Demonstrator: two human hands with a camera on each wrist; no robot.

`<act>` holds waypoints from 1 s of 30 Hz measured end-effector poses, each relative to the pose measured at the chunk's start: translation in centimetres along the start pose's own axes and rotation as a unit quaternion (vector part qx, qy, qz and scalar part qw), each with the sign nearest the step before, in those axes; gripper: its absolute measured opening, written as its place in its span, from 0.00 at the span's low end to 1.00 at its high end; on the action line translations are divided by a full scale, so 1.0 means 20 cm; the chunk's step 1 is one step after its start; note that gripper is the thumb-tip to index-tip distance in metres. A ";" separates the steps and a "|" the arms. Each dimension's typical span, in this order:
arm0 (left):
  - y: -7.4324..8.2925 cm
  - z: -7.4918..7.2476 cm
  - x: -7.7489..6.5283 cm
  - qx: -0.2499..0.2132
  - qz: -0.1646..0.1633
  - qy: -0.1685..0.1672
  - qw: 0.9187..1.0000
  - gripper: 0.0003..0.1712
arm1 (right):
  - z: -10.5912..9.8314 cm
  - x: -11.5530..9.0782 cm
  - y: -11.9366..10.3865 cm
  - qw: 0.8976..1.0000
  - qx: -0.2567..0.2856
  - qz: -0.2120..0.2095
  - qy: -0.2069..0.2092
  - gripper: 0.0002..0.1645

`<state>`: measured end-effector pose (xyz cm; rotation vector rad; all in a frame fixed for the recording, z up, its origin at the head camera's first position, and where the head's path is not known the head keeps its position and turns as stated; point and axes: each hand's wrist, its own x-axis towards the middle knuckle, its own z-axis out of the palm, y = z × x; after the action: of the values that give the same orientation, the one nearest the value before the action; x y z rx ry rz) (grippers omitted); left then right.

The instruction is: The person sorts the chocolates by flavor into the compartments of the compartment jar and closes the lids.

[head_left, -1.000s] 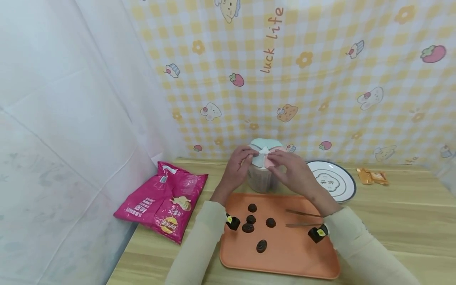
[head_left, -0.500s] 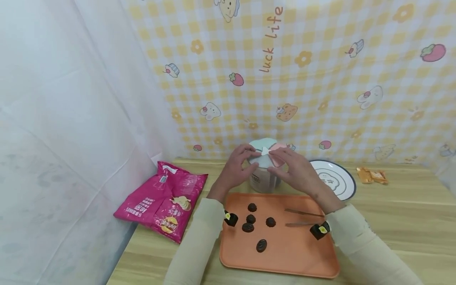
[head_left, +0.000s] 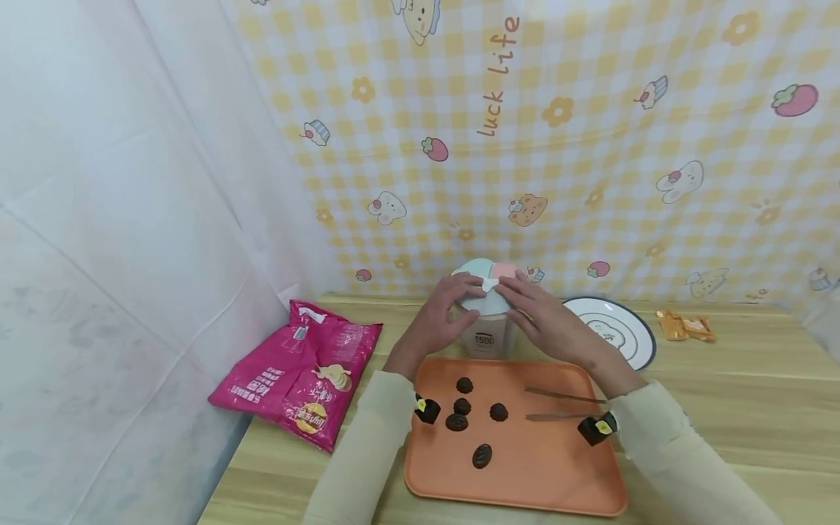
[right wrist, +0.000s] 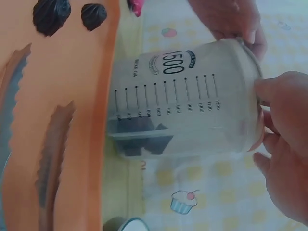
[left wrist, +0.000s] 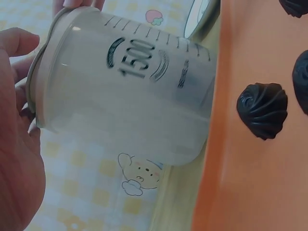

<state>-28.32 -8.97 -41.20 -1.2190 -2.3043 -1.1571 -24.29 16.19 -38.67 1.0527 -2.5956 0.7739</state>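
Note:
A clear plastic jar (head_left: 484, 341) marked 1500 stands behind the orange tray (head_left: 518, 485). Its round lid (head_left: 487, 301) has mint, pink and pale blue sections and a white centre piece. My left hand (head_left: 440, 313) grips the lid from the left, fingers on top and thumb at the front edge. On the other side my right hand (head_left: 547, 317) holds it the same way. In the right wrist view, dark pieces (right wrist: 142, 137) lie at the bottom of the jar. Dark chocolates (head_left: 482, 456) of swirled and oval shape lie on the tray.
Tongs (head_left: 561, 416) with toothed tips lie on the tray's right side, partly under my right forearm. A pink chip bag (head_left: 302, 379) is at the left. Behind right are a blue-rimmed plate (head_left: 639, 335) and small orange packets (head_left: 685, 326).
The lid and jar have turned counterclockwise as seen from above: the pink section has moved to the back and the 1500 marking has come round to the front. Both hands stay on the lid.

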 end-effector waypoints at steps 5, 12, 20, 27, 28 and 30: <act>-0.01 0.00 0.01 0.017 0.012 -0.001 1.000 0.22 | 0.01 -0.02 0.03 1.000 0.025 0.000 -0.006 0.30; -0.02 0.00 -0.02 0.035 -0.016 -0.039 0.999 0.29 | 0.00 -0.03 0.05 0.997 0.059 0.042 -0.026 0.36; -0.02 0.02 0.00 0.060 0.024 -0.028 0.998 0.28 | -0.01 -0.01 0.06 0.999 0.037 0.036 -0.009 0.34; -0.01 0.05 -0.02 0.062 0.023 -0.006 0.998 0.27 | 0.00 -0.01 0.07 0.999 0.039 0.037 -0.008 0.33; -0.01 0.05 -0.02 0.063 0.021 -0.005 0.998 0.27 | 0.01 -0.01 0.07 0.999 0.038 0.036 -0.006 0.33; -0.01 0.05 -0.02 0.066 0.019 -0.006 0.998 0.28 | 0.01 -0.01 0.07 0.999 0.031 0.034 -0.002 0.33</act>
<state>-28.17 -8.47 -42.23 -1.2191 -2.3149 -0.9713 -25.14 17.03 -39.47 0.9888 -2.6387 0.8750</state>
